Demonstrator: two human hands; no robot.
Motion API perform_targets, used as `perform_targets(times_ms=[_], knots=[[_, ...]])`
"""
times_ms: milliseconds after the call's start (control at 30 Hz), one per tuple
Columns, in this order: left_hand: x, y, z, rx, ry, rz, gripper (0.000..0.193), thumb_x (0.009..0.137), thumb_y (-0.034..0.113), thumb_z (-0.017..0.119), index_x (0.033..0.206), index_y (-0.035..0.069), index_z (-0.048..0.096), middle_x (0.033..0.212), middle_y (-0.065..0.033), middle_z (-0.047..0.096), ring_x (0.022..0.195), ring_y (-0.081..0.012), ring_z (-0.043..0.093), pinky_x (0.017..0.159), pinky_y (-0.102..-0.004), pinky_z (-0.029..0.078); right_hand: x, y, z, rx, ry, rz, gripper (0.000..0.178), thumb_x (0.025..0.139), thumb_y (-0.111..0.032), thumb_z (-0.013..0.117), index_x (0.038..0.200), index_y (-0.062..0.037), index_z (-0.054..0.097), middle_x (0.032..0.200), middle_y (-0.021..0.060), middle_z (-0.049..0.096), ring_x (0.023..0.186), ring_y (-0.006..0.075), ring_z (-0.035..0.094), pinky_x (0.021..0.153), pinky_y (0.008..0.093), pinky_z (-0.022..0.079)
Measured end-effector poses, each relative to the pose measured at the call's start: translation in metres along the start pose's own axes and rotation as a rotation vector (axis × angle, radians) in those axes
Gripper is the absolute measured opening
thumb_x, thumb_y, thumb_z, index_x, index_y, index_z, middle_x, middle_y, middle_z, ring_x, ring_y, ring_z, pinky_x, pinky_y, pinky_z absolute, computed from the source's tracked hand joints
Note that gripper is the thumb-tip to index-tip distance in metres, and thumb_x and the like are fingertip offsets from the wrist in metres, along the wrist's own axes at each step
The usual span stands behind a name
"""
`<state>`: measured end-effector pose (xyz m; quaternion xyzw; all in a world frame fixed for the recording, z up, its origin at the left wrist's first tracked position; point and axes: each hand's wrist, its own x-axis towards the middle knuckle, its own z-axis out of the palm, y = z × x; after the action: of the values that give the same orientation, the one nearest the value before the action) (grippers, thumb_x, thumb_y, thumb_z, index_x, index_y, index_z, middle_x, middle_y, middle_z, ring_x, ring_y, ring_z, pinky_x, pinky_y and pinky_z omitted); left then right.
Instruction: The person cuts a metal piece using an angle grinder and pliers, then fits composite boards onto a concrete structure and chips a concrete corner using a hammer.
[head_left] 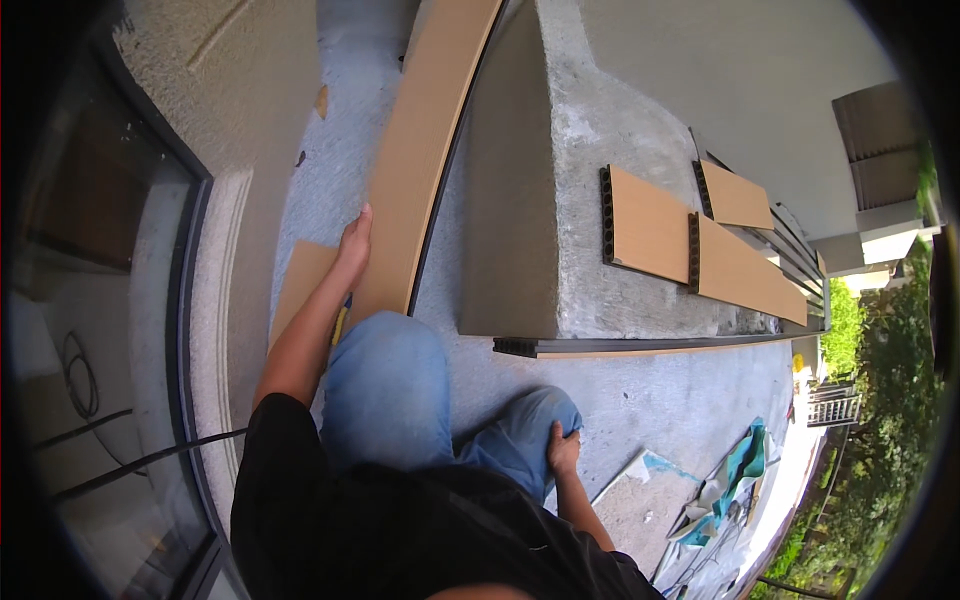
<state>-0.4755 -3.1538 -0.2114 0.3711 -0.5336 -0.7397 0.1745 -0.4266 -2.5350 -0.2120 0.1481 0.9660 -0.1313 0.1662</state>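
A long wood-look plank [420, 130] runs from beside my left knee up past the top of the view. It has a tan face and a dark edge along its right side. My left hand [356, 243] is closed on the plank's left edge; its fingers partly hide behind that edge. Below this wrist, a slim yellow and black object [340, 326] shows beside my knee, too covered to name. Another tan board piece [300, 278] lies to the left, partly behind my forearm. My right hand [564, 450] rests on my right knee with fingers apart, holding nothing.
A raised concrete block [510, 200] stands right of the plank, with several cut hollow-core boards [648, 228] on top. Another board [640, 347] lies along its base. To the left is a glass door [110, 300]. Teal-and-white sheeting [725, 490] lies at lower right.
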Motion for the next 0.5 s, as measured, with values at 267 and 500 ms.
perform_targets(times_ms=[267,500], knots=[[0.034,-0.008,0.021,-0.094,-0.220,-0.008,0.075,0.108,0.060,0.043,0.140,-0.005,0.059,0.134,-0.0160,0.066,0.123,-0.0229,0.061,0.105,-0.0356,0.048,-0.006,-0.012,0.000,-0.036,-0.006,0.050,0.091,0.097,-0.066,0.055,0.139,0.0142,0.048,0.134,0.0427,0.056,0.128,0.0542,0.055,0.112,0.0519,0.043],[0.039,-0.042,0.015,-0.097,-0.149,-0.165,0.079,0.105,0.065,0.047,0.139,-0.005,0.059,0.135,-0.0150,0.065,0.123,-0.0228,0.060,0.105,-0.0362,0.048,-0.003,-0.011,0.001,-0.067,-0.011,0.048,0.090,0.097,-0.067,0.052,0.138,0.0137,0.048,0.134,0.0430,0.055,0.127,0.0554,0.054,0.111,0.0526,0.043]])
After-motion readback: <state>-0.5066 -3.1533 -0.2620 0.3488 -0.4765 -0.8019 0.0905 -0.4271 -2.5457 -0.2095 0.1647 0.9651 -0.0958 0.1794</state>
